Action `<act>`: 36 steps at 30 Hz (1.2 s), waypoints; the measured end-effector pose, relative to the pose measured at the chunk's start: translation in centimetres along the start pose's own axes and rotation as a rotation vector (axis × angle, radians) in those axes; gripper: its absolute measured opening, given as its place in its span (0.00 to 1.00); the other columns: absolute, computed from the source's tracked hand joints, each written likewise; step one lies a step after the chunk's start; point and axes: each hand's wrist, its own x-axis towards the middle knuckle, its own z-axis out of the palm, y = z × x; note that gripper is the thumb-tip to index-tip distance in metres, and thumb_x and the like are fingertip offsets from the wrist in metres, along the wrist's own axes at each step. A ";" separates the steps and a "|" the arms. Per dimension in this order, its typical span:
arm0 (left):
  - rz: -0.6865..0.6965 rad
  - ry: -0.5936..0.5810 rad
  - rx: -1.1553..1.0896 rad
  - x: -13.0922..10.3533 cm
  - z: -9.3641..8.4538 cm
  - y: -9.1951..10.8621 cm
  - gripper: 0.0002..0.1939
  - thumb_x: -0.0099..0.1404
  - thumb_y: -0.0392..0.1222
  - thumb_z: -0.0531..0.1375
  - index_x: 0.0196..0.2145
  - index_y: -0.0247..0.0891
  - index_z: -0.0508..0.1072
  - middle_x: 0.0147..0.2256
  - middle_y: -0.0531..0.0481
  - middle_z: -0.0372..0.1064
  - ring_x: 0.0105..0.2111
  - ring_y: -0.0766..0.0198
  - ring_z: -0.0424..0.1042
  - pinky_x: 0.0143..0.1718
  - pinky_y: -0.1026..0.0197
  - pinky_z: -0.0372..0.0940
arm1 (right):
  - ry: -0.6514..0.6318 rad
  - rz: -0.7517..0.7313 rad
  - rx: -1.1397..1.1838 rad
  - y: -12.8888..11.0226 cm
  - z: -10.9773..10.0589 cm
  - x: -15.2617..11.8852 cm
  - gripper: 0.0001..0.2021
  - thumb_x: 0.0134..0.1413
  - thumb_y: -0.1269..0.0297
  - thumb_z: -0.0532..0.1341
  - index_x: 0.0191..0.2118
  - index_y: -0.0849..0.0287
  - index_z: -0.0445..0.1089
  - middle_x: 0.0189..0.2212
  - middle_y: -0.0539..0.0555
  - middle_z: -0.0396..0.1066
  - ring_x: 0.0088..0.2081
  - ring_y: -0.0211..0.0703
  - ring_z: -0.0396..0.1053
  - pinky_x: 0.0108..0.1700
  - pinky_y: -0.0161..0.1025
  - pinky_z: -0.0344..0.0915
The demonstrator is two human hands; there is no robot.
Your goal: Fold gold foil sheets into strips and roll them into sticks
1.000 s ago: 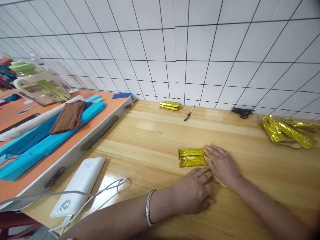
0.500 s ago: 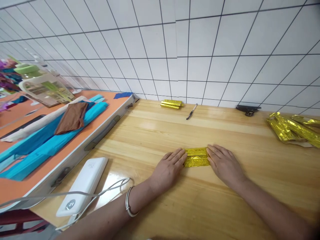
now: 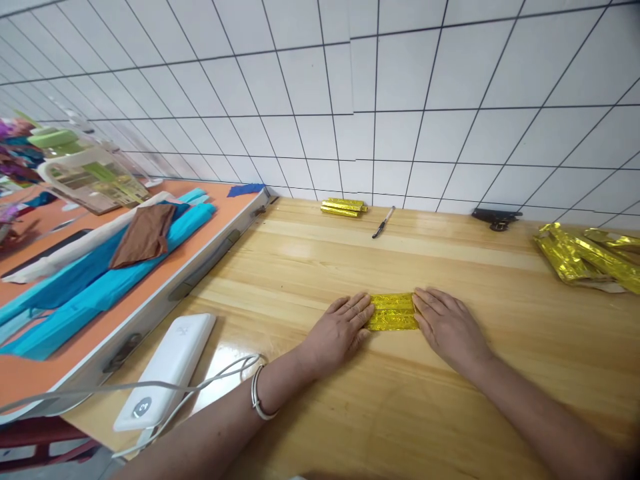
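A small strip of gold foil paper (image 3: 393, 312) lies crosswise on the wooden table, with creases running along its length. My left hand (image 3: 337, 333) has the foil's left end under its fingertips, its fingers together and its thumb by the lower edge. At the right end, my right hand (image 3: 447, 327) grips the foil in the same manner, fingers bent over the edge. The middle of the foil shows between the hands; its two ends are covered by fingers. A bracelet (image 3: 256, 393) circles my left wrist.
Near the wall lie folded gold foil pieces (image 3: 344, 207), a pen (image 3: 383, 223) and a black clip-like object (image 3: 497, 219). More crumpled gold foil (image 3: 585, 257) is at right. To the left are a white power bank (image 3: 167, 373) with a cable and an orange board (image 3: 200, 230) bearing blue and brown paper.
The foil between my hands looks flatter, and the dark gap along its middle has closed up. My left hand has shifted slightly; the right has barely moved.
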 end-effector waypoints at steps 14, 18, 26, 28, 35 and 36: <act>0.032 0.045 0.012 2.9 0.4 -2.6 0.22 0.69 0.47 0.46 0.59 0.41 0.56 0.60 0.47 0.52 0.61 0.61 0.50 0.60 0.54 0.47 | -0.031 0.018 -0.035 2.0 0.1 1.8 0.20 0.60 0.59 0.49 0.53 0.61 0.65 0.54 0.56 0.65 0.53 0.50 0.59 0.52 0.48 0.57; 0.098 0.039 -0.047 5.1 0.3 -4.1 0.18 0.70 0.44 0.44 0.54 0.42 0.63 0.57 0.50 0.59 0.59 0.64 0.55 0.58 0.58 0.51 | -0.037 0.023 -0.028 3.4 0.3 2.9 0.20 0.60 0.58 0.49 0.53 0.60 0.65 0.54 0.56 0.65 0.53 0.50 0.59 0.53 0.48 0.58; 0.052 0.125 0.006 4.7 2.0 -3.9 0.18 0.69 0.41 0.46 0.56 0.42 0.60 0.58 0.49 0.56 0.60 0.64 0.53 0.58 0.56 0.51 | -0.084 -0.051 0.022 3.9 1.6 2.9 0.22 0.62 0.59 0.45 0.59 0.60 0.58 0.60 0.55 0.55 0.61 0.47 0.50 0.58 0.47 0.53; 0.050 0.117 0.017 4.7 2.1 -3.7 0.17 0.69 0.40 0.46 0.55 0.41 0.61 0.59 0.49 0.55 0.60 0.64 0.51 0.58 0.56 0.51 | -0.119 -0.066 0.045 4.1 1.8 3.0 0.23 0.62 0.59 0.44 0.59 0.60 0.57 0.61 0.55 0.54 0.61 0.47 0.49 0.59 0.48 0.53; -0.084 0.152 0.000 4.4 2.0 -2.8 0.21 0.68 0.38 0.48 0.58 0.38 0.53 0.58 0.43 0.57 0.59 0.61 0.54 0.58 0.53 0.51 | -0.152 -0.050 0.069 4.3 1.8 2.8 0.23 0.62 0.58 0.43 0.60 0.58 0.56 0.61 0.54 0.52 0.62 0.46 0.48 0.60 0.50 0.51; -0.096 0.165 -0.022 4.4 2.1 -2.8 0.22 0.68 0.39 0.49 0.58 0.38 0.51 0.57 0.42 0.58 0.58 0.61 0.56 0.58 0.53 0.52 | -0.150 -0.050 0.070 4.3 1.9 2.8 0.24 0.62 0.58 0.43 0.61 0.58 0.55 0.61 0.54 0.52 0.62 0.46 0.48 0.60 0.50 0.50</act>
